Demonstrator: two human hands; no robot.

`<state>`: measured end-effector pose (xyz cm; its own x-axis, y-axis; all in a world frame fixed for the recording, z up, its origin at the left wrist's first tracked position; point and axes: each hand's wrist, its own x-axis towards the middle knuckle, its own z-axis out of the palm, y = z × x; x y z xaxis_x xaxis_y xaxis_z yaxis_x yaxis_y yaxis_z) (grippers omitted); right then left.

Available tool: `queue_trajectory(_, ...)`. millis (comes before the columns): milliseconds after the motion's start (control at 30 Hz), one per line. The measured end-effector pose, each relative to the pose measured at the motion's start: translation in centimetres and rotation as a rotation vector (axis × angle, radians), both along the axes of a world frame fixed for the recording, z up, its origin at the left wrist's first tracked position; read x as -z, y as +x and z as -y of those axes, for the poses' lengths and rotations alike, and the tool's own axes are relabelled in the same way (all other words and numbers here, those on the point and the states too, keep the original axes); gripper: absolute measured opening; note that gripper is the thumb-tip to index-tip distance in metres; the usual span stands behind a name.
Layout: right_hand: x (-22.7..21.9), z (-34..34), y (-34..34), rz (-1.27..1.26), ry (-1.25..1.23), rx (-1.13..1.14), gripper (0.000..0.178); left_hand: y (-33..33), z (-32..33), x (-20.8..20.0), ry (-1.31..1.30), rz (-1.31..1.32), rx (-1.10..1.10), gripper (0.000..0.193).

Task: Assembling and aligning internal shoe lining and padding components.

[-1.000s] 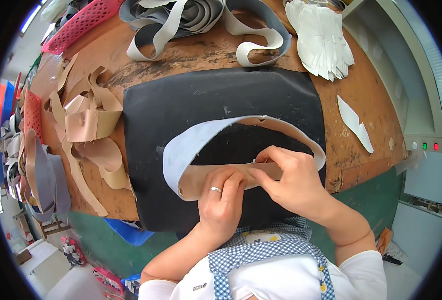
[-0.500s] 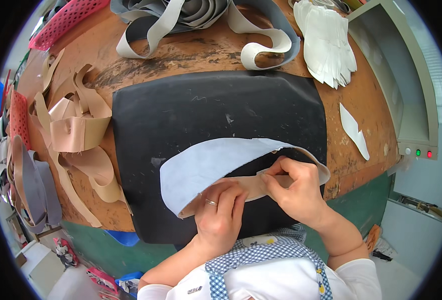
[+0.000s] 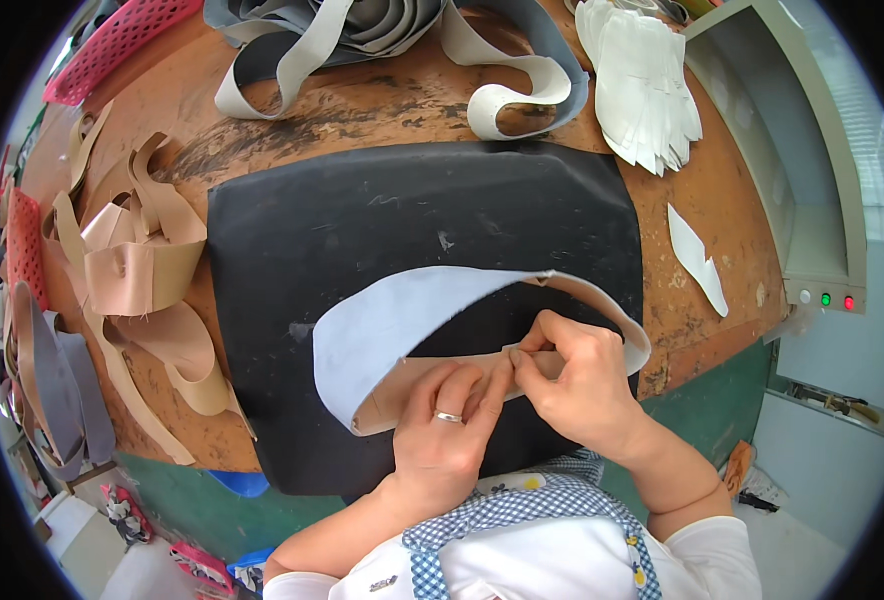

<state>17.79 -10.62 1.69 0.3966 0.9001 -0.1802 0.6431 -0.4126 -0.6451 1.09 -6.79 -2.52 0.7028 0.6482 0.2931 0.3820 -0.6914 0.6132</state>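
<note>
A looped strip (image 3: pixel 392 322), pale blue on one face and tan on the other, rests on a black mat (image 3: pixel 342 225) in front of me. It looks like leather or lined fabric. The fingers of my left hand (image 3: pixel 452 420), one wearing a ring, are closed on the loop's near tan side. Just to the right, my right hand (image 3: pixel 584 378) pinches the same side between thumb and fingers, close to the left fingertips. A small piece or overlap shows at the pinch, partly hidden by my fingers. The loop's far side arches up behind both hands.
Tan strips (image 3: pixel 147 270) lie tangled left of the mat, grey ones (image 3: pixel 57 370) beyond them. A grey-white coil (image 3: pixel 382 25) and white cut pieces (image 3: pixel 647 90) lie at the back. One white scrap (image 3: pixel 697 260) and a metal box with buttons (image 3: pixel 812 240) are at right.
My right hand has shifted left along the strip, its pinch now close to my left hand. My left fingers lie more extended over the tan side. The whole view has shifted slightly.
</note>
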Motion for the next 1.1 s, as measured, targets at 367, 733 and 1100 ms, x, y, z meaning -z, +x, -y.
queue_trajectory(367,-2.8,2.1,4.0,-0.407,-0.255,0.098,0.013,0.0,0.7,0.2,0.109,-0.120,0.106,0.053)
queue_trajectory(733,-1.1,2.3,3.8,-0.226,-0.110,0.123,0.013,0.2,0.9,-0.2,0.128,-0.189,0.098,0.051)
queue_trajectory(1100,-0.6,2.3,4.1,-0.076,-0.088,-0.018,0.015,1.5,0.4,-1.5,0.299,-0.384,0.179,0.059)
